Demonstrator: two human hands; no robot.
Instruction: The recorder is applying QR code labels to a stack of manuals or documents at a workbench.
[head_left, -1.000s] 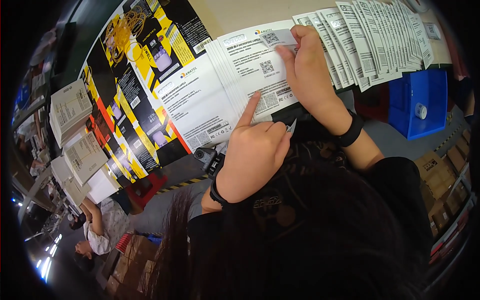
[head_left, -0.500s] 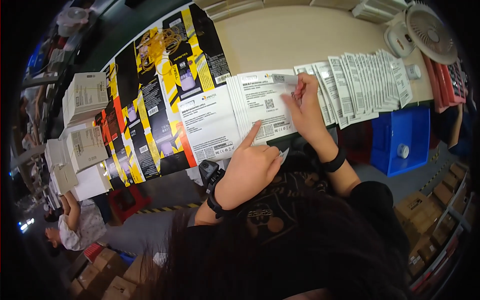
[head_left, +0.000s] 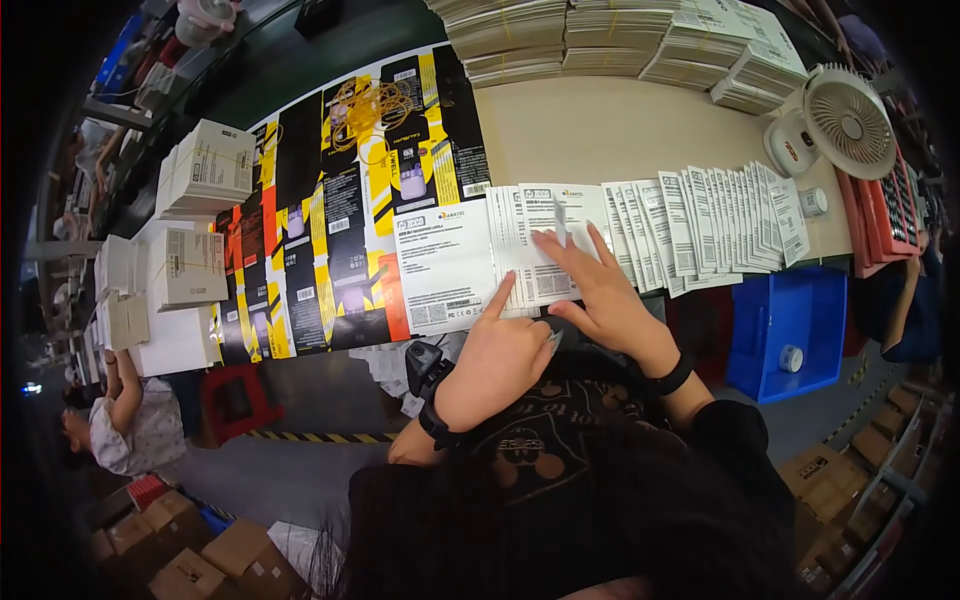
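Note:
White printed cards (head_left: 445, 262) lie overlapped in a row along the table's near edge. My left hand (head_left: 495, 360) rests its outstretched index fingertip on the overlapped edges of a card. Its other fingers are curled in, with a thin pale slip (head_left: 549, 344) showing at them. Beside it, my right hand (head_left: 610, 300) is spread low over the same card, thumb apart from the fingers. A narrow whitish label (head_left: 560, 218) stands up edge-on by its fingertips; whether the fingers touch it I cannot tell. More cards (head_left: 705, 225) fan out to the right.
Printed black-and-yellow sheets (head_left: 345, 230) with a heap of rubber bands (head_left: 372, 110) lie left. Banded card stacks (head_left: 208, 165) stand at left and along the back. A fan (head_left: 848, 120) stands back right, above a blue bin (head_left: 745, 345). A co-worker (head_left: 135, 425) is at far left.
My right hand has come down and left, its fingers spreading over the card, and the label has turned edge-on. My left index finger stays on the cards. The whole view has shifted.

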